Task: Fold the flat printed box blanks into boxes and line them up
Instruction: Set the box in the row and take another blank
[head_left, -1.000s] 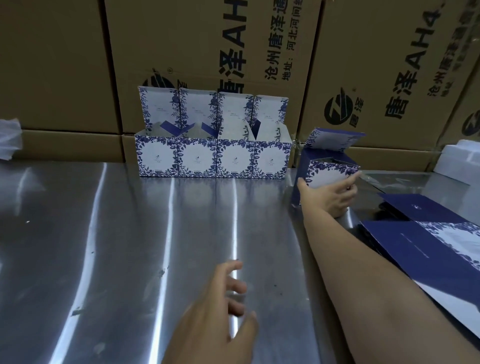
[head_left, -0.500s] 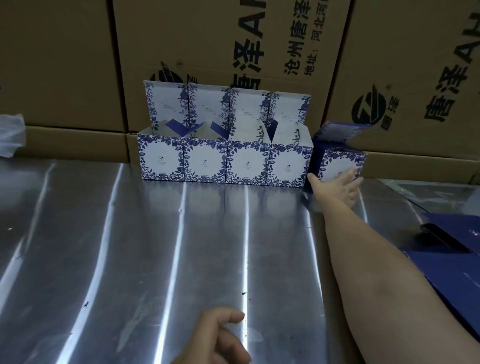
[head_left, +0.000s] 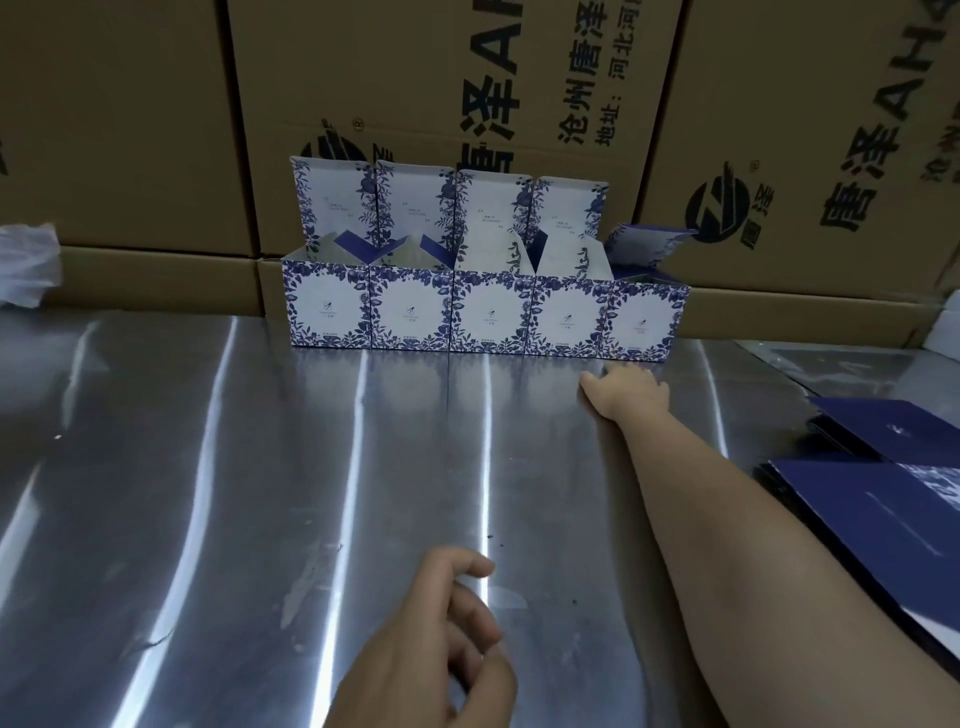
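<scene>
Five boxes (head_left: 488, 317) stand in a row with their walls touching, at the far side of the steel table (head_left: 208, 493), backs against a wall of brown cartons (head_left: 415, 104). All are open at the top. Four lids stand upright, and the lid of the fifth box (head_left: 644, 322), at the right end, leans over. Side flaps poke up inside, and I cannot see deeper in. My right hand (head_left: 626, 392) lies on the table just in front of the fifth box, fingers loose and gripping nothing; I cannot tell whether the fingertips touch its foot. My left hand (head_left: 441, 639) is low and near me, fingers loosely curled around nothing. A broad stretch of steel lies between it and the row. The flat blanks (head_left: 883, 525) are stacked by the right edge, beside my right forearm and well apart from the row. A crumpled bag (head_left: 26, 265) sits far left against the cartons.
</scene>
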